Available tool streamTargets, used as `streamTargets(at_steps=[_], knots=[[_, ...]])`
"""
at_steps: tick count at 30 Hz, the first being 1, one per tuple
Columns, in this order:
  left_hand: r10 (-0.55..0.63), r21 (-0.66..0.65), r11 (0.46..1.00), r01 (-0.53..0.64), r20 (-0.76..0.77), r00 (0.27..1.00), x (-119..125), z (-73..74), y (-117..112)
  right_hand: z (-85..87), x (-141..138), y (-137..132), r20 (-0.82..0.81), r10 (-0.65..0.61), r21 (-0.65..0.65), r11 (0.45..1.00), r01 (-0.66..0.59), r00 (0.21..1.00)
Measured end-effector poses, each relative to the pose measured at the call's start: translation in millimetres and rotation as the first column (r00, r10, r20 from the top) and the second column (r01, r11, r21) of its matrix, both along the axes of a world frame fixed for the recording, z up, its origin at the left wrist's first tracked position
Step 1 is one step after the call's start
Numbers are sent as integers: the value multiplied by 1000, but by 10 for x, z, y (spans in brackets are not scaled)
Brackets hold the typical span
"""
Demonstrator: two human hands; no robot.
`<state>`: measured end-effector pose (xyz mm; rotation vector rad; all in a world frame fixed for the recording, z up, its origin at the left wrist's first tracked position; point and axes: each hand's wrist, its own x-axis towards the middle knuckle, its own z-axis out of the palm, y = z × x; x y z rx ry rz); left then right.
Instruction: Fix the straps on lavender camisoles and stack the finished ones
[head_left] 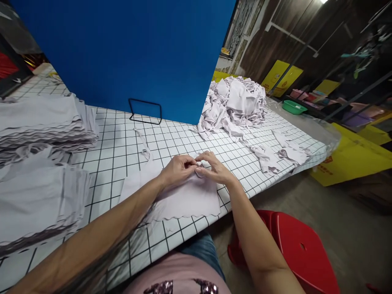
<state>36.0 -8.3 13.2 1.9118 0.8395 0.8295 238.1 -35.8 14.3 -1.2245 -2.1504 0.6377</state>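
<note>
A pale lilac-white cloth garment piece point(190, 199) with a wavy lower edge lies on the checked table in front of me. At its upper edge my left hand point(179, 169) pinches the fabric, fingers closed. Close beside it, my right hand point(213, 168) also grips the same edge between thumb and fingers, the two fingertips almost meeting. A small fold of cloth shows between them; what exactly is pinched is partly hidden. A thin fabric strap point(143, 143) stretches away over the table behind my left hand.
Stacked pale garment pieces point(39, 118) fill the table's left side. A tall blue panel point(131, 53) with a black wire stand point(145, 111) rises behind. A heap of cloth point(241, 98) and loose pieces point(265, 157) lie right. A red stool point(301, 249) stands below the table point(245, 179).
</note>
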Motion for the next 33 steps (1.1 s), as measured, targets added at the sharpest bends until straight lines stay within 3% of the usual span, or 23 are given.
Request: streamTargets(at_steps=[3,9,14,17,19,23,26,29,31,33], knots=[[-4,-170,985,25,123,992,1,153,-28,85,40,25,-47,44,-19,999,-45,998],[-7,-347,935,76,197,980,62,368,-229,200,-25,322,-111,-50,-12,999,49,993],[19,-573,814,89,180,983,129,229,-403,85,-116,619,-202,-214,-18,977,215,956],[106,-699,715,-28,69,992,138,95,-393,-99,-134,749,-154,-249,-33,969,247,956],[163,-714,690,-118,-6,987,125,12,-352,-200,-103,799,-87,-266,-49,964,263,960],[208,-607,759,-234,-114,971,77,-126,-257,-220,35,748,-3,-266,-65,962,265,964],[214,-510,812,-286,-195,957,61,-185,-204,-99,62,553,27,-286,87,955,282,958],[199,-429,861,-273,-209,957,55,-176,-178,7,-53,304,73,-46,167,985,34,996],[172,-392,888,-240,-202,964,39,-137,-170,18,-155,182,91,116,85,989,-124,989],[149,-348,913,-215,-207,967,8,-90,-160,-17,-223,128,79,139,3,990,-140,987]])
